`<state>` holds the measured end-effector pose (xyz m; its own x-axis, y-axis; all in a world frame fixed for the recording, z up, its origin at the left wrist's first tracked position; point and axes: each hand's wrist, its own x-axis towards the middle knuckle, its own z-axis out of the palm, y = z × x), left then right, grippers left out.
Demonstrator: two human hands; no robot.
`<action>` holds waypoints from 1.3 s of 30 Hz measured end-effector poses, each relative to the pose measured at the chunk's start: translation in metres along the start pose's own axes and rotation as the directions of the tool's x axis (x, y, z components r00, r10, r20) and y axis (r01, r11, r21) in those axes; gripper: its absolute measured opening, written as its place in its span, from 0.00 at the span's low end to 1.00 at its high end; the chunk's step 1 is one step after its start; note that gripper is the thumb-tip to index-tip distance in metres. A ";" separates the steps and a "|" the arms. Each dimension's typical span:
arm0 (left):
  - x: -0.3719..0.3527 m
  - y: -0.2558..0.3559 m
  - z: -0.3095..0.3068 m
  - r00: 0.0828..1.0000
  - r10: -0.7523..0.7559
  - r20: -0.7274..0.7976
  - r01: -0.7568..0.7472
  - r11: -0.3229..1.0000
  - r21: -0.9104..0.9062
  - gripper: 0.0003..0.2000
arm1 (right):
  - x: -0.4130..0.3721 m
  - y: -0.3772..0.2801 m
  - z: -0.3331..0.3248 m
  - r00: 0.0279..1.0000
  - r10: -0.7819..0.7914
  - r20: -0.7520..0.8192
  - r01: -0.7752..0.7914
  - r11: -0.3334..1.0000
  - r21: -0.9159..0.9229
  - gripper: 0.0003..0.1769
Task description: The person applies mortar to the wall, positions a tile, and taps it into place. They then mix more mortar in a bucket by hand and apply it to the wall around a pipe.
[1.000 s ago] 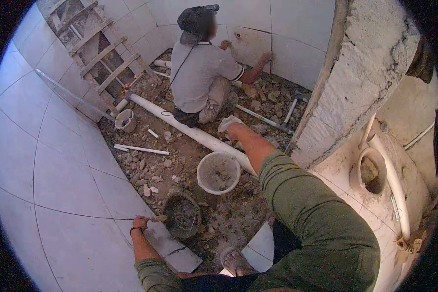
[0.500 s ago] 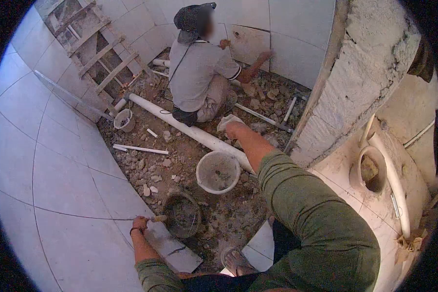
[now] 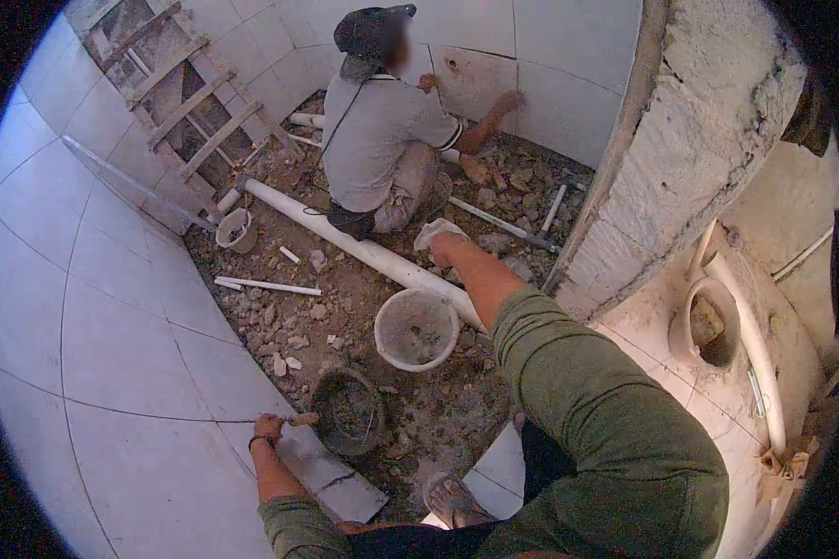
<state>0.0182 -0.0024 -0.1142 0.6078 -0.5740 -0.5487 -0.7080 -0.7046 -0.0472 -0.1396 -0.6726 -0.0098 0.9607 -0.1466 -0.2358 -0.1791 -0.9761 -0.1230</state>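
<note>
My left hand [image 3: 268, 429] is closed around a tool with a short light wooden handle [image 3: 303, 419], low against the tiled wall; its working end cannot be made out. Just right of that handle, a dark bucket [image 3: 348, 411] stands on the rubble floor. My right arm reaches forward, and the right hand [image 3: 450, 250] is closed on a crumpled whitish cloth [image 3: 438, 232] above a thick white pipe [image 3: 364, 250]. Below that hand sits a white bucket [image 3: 417, 330] with grey residue inside.
A co-worker [image 3: 378, 149] crouches ahead, hands near the back wall tiles. A wooden ladder [image 3: 182, 107] leans at the far left. A small bucket [image 3: 237, 230] and thin white pipes [image 3: 268, 285] lie on the broken ground. A rough wall edge [image 3: 662, 158] rises at right.
</note>
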 end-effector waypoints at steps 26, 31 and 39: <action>-0.008 0.028 -0.026 0.984 -0.003 0.180 -0.053 0.951 0.304 0.30 | 0.027 0.008 0.008 0.994 -0.091 0.067 0.103 0.971 -0.215 0.21; -0.010 0.019 -0.018 0.995 0.064 0.081 -0.087 0.944 0.319 0.24 | 0.013 0.001 -0.004 0.994 -0.001 0.108 0.008 0.997 -0.071 0.19; -0.017 0.049 -0.044 0.869 -0.463 0.177 0.465 0.637 -0.615 0.17 | 0.041 0.022 0.060 0.981 0.189 -0.032 -0.179 0.963 0.203 0.17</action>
<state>-0.0111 -0.0455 -0.0703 0.7922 -0.0988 -0.6023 0.0523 -0.9722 0.2283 -0.1166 -0.6910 -0.0799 0.9157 -0.3336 -0.2240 -0.3874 -0.8810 -0.2716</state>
